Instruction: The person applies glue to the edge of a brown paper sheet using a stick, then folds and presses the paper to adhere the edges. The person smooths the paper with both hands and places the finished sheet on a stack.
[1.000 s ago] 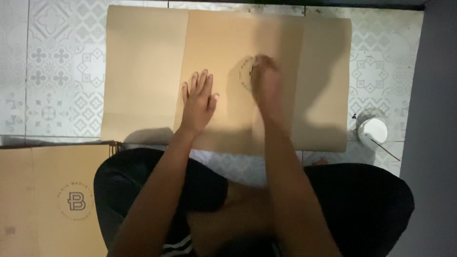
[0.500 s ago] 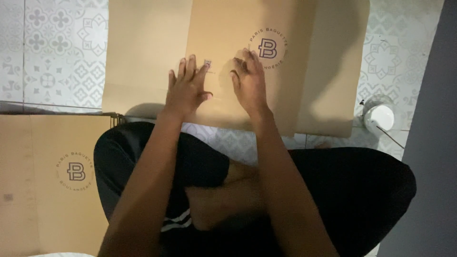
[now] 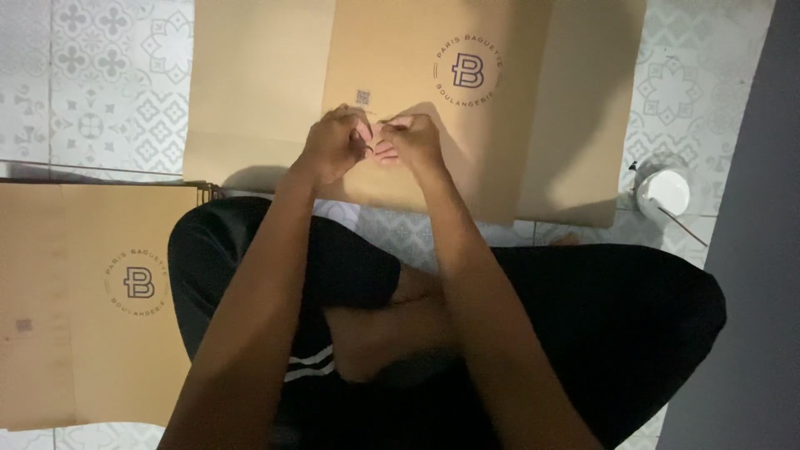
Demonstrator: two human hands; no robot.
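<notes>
The left hand (image 3: 332, 148) and the right hand (image 3: 410, 142) meet over a flat brown cardboard sheet (image 3: 417, 92) lying on the tiled floor (image 3: 100, 92). The fingers are curled in and touch each other; they may be pinching something tiny, but it is too dark to tell. More flat cardboard (image 3: 92, 308) lies at the left. A white roll of tape (image 3: 664, 193) sits at the right.

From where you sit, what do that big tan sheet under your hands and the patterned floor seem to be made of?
The tan sheet looks like flat kraft paper or thin card: matte brown, crisp fold lines, a round printed emblem. It could be an unfolded bag or box; I cannot tell which. The floor looks like ceramic tile: pale, slightly glossy, with a repeating grey ornament and grout lines. Both hands meet over the sheet.
</notes>
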